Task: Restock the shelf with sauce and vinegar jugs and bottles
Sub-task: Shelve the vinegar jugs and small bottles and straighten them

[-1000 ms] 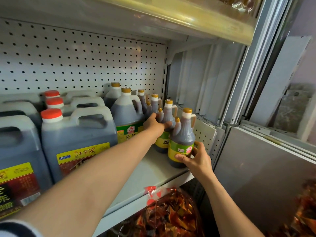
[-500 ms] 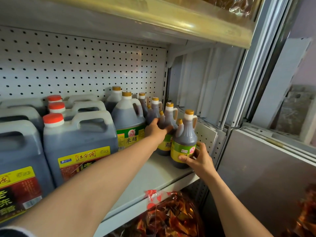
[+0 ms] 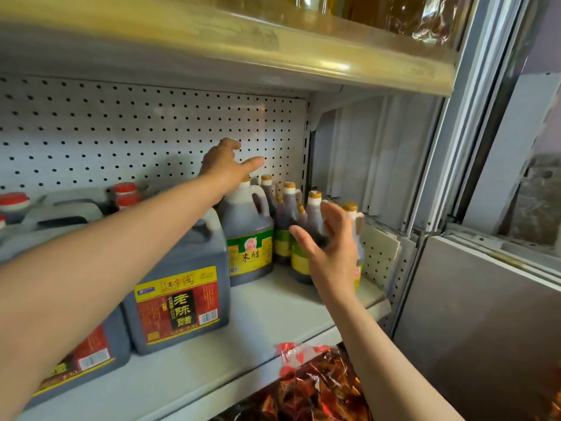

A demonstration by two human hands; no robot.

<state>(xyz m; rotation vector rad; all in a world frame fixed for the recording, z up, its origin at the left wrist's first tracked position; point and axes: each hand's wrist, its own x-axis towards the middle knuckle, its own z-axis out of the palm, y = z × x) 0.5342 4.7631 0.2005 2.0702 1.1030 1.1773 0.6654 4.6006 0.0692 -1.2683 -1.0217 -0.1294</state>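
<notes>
Up on the white shelf, the left hand hovers with fingers spread above the rice vinegar jug, holding nothing. Beside it, the right hand is splayed empty before the small vinegar bottles.

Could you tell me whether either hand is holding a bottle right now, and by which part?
Neither: the left hand and right hand are both open, off the bottles.
</notes>
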